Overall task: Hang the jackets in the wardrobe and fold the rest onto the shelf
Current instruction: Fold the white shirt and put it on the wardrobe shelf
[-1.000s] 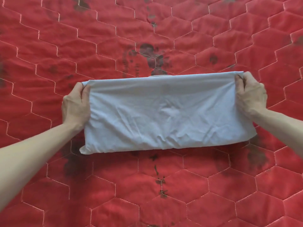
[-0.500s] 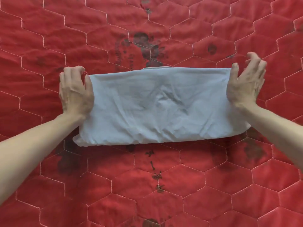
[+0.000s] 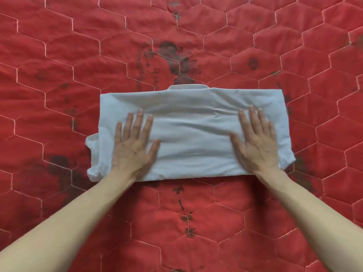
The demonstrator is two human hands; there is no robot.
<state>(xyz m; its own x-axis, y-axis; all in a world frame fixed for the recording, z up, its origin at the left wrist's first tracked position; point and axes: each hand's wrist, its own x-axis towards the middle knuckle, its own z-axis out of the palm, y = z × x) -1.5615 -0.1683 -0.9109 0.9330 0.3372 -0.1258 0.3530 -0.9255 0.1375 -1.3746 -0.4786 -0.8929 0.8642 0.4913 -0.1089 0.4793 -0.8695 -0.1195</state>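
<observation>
A pale blue, thin cotton garment (image 3: 193, 122), folded into a wide rectangular band, lay flat near the middle of a red quilted cover stitched in pale hexagons (image 3: 59, 75); the cover filled the whole view and bore dark smudged stains above, below and to either side of the garment. A stiffer strip of the same pale cloth, perhaps a collar (image 3: 188, 87), showed just past the garment's far edge at its centre; whether it was indeed a collar could not be told for certain. The near left corner of the garment was loose and bunched, with a small flap jutting out past the folded edge; the right end sat neater, with its near corner slightly rounded.

The left hand (image 3: 133, 148) rested palm down on the left part of the garment, fingers spread and straight, thumb out toward the middle; it gripped nothing and simply lay flat against the cloth. The right hand (image 3: 257, 142) rested likewise on the right part, palm down, fingers extended and pointing away from the person, thumb angled inward; it too was splayed flat with no cloth pinched in it. Both bare forearms came in from the lower corners of the view; between the two hands the cloth showed shallow creases running across its width.
</observation>
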